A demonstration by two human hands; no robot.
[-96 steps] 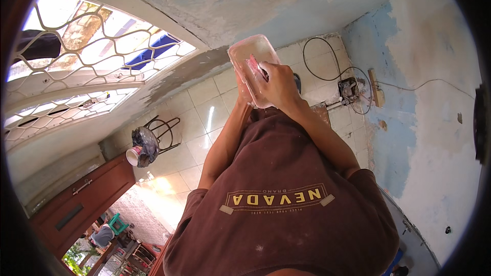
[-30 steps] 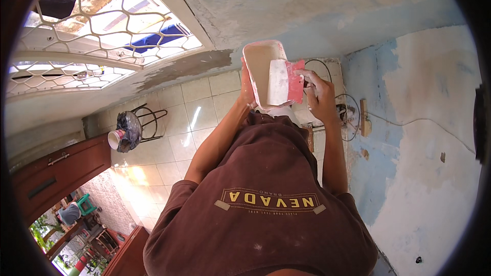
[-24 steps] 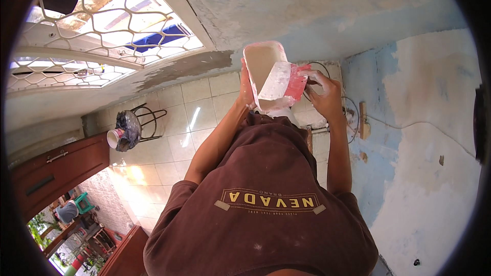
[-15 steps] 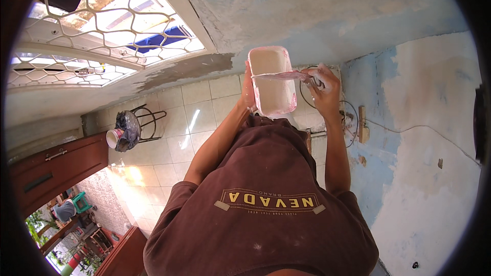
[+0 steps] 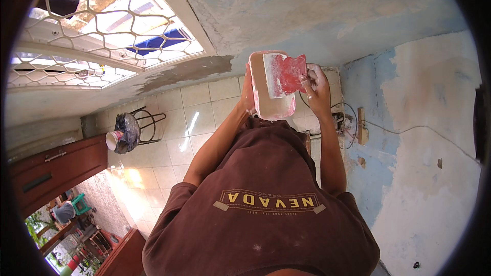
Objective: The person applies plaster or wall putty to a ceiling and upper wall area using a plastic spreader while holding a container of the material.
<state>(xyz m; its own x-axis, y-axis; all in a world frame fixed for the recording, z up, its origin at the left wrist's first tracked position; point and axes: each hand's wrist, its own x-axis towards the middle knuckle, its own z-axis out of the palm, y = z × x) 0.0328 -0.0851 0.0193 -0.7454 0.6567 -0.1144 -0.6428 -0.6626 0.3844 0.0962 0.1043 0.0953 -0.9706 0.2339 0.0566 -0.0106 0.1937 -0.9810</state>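
Note:
My left hand (image 5: 247, 93) grips the left side of a rectangular plastic tub (image 5: 258, 103), pinkish at the rim and coated inside with pale filler. In my right hand (image 5: 317, 88) is a red putty scraper (image 5: 289, 75), its flat face turned up over the tub's opening. White filler lies along the scraper's left edge and smears its face. Whitish residue covers the fingers of my right hand. The scraper hides part of the tub's inside, and whether its edge touches the tub I cannot tell.
Ahead stands a patchy plastered wall (image 5: 307, 15), with a grilled window (image 5: 117, 25) at the left. A black stool (image 5: 149, 125) holds a dark plastic bag (image 5: 126, 132) and a pinkish-white container (image 5: 113, 139). A loose cable (image 5: 404, 131) hangs along the right wall.
The scraper has turned from edge-on across the tub to showing its broad red face. My right hand has shifted slightly left and down; my left hand keeps its hold on the tub.

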